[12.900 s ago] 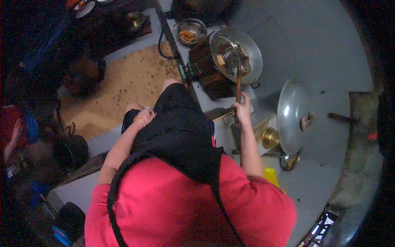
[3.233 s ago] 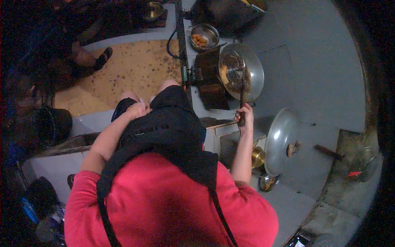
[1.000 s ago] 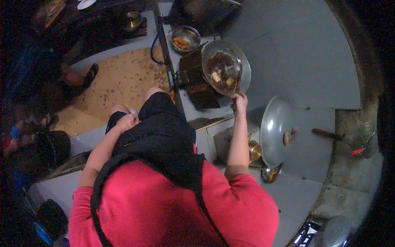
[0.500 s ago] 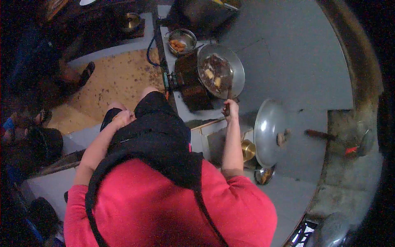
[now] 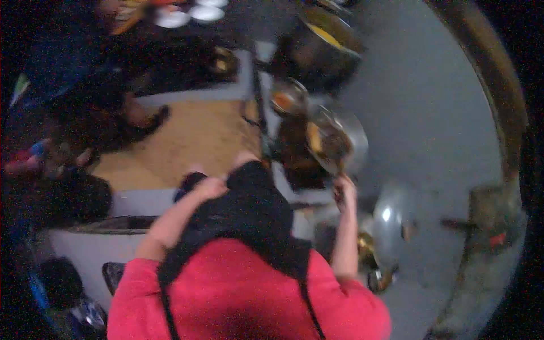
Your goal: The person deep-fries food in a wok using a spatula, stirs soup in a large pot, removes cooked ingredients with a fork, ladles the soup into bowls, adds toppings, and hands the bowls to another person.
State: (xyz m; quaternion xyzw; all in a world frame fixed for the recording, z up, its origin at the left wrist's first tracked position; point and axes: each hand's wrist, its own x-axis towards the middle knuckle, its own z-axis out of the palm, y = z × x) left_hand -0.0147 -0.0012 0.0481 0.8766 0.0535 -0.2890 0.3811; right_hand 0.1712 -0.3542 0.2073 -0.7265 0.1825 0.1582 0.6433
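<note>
My right hand (image 5: 344, 191) is closed around the handle of a dark long-handled cooking utensil. Its far end reaches into a wide metal pan (image 5: 356, 133), where the utensil's head is blurred. Yellowish food pieces (image 5: 314, 139) lie at the pan's left side in dark contents. The pan stands over a dark stove (image 5: 300, 173). My left hand (image 5: 212, 187) rests on my thigh by the black apron (image 5: 243, 204), fingers seemingly curled and nothing visible in them. Just beyond the pan, a metal bowl (image 5: 290, 96) holds orange food.
A large dark pot (image 5: 320, 48) stands beyond the bowl. To the right of my right arm are a big metal lid (image 5: 391, 218), a brass-coloured vessel (image 5: 366, 249) and a small metal bowl (image 5: 381, 279). Other people (image 5: 73, 136) sit at the left. White plates (image 5: 207, 12) are at the top.
The view has shifted, so everything appears farther right and lower. The yellowish pieces now gather at the pan's left side. My right hand keeps hold of the utensil; my left stays on my thigh.
</note>
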